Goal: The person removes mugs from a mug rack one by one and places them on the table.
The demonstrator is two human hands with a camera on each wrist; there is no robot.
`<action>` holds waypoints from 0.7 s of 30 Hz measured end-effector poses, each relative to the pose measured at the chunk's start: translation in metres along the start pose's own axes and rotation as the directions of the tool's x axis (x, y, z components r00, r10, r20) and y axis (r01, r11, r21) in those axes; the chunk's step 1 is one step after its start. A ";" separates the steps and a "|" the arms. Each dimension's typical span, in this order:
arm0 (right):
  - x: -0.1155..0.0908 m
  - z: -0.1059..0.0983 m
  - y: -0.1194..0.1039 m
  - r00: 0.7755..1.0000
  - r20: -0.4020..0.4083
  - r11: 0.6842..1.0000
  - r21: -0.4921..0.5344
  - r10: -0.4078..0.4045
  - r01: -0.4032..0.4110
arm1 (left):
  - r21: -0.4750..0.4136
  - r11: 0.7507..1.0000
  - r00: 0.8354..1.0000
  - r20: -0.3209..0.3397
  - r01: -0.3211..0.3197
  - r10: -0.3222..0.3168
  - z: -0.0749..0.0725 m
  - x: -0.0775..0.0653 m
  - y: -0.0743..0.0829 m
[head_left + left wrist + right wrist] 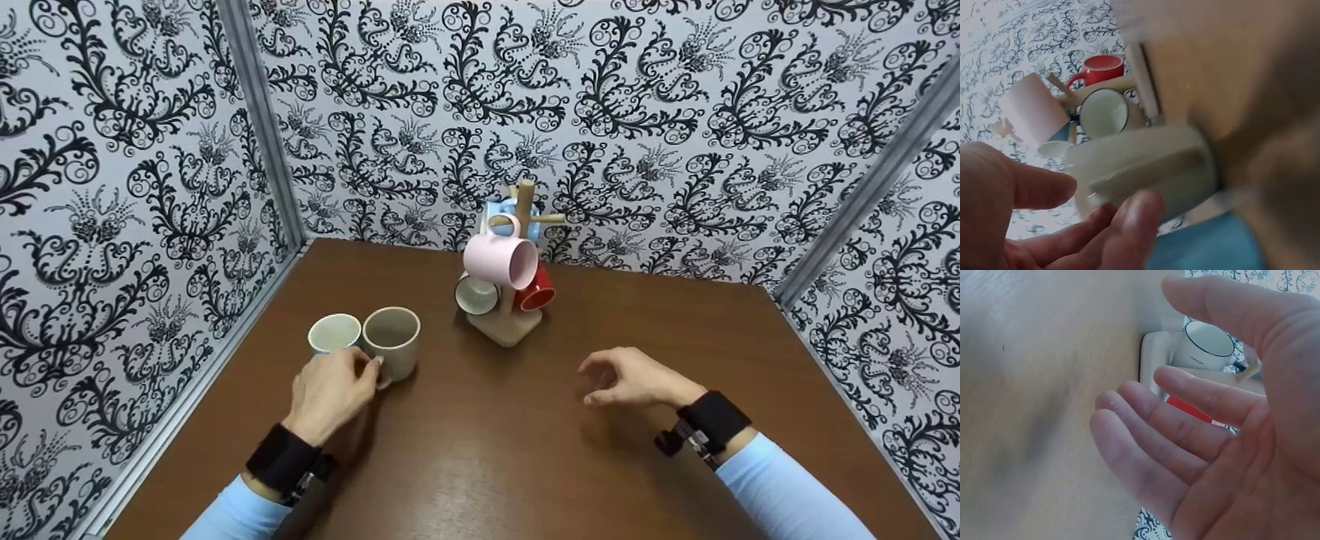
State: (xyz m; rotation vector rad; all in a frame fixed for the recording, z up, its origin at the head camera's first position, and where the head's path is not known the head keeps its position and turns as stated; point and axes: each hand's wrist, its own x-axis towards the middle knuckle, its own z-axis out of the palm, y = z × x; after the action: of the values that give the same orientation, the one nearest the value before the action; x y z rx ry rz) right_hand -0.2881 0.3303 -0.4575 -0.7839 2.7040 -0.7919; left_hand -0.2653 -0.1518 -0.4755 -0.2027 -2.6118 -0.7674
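Observation:
My left hand (330,394) is at the handle of a grey-beige mug (401,356) standing on the table at the left. In the left wrist view the thumb and fingers lie on either side of the mug's handle (1145,177), with a gap between thumb and fingertips. Beside this mug, to its left, stands a blue mug (335,330) with a pale inside, partly hidden by the hand. My right hand (634,377) hovers over the table at the right, fingers loosely bent and apart, holding nothing.
A wooden mug tree (510,330) stands towards the back wall. On it hang a pink mug (491,259), a red mug (538,295), a white mug with a dark rim (477,295) and a light blue mug (533,229). Patterned walls (637,150) border the brown table (465,465).

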 end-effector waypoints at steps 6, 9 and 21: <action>0.000 -0.010 -0.005 0.997 -0.082 1.000 -0.017 -0.006 0.005 | 0.109 0.990 0.996 0.030 -0.088 0.085 -0.015 0.016 0.015; 0.003 -0.015 -0.008 0.993 -0.118 1.000 -0.019 -0.022 0.020 | 0.131 0.979 0.987 0.049 -0.158 0.153 -0.016 0.029 0.023; 0.034 -0.052 -0.031 0.967 -0.249 0.997 -0.074 -0.047 0.029 | 0.127 0.959 0.966 0.089 -0.252 0.242 -0.015 0.094 0.078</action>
State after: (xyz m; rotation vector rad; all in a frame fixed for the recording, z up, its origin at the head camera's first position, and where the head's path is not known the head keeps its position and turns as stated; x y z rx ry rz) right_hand -0.3210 0.3119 -0.3990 -0.8022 2.9624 -0.8622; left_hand -0.3256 -0.0920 -0.3866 -0.5138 -2.6278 -0.4997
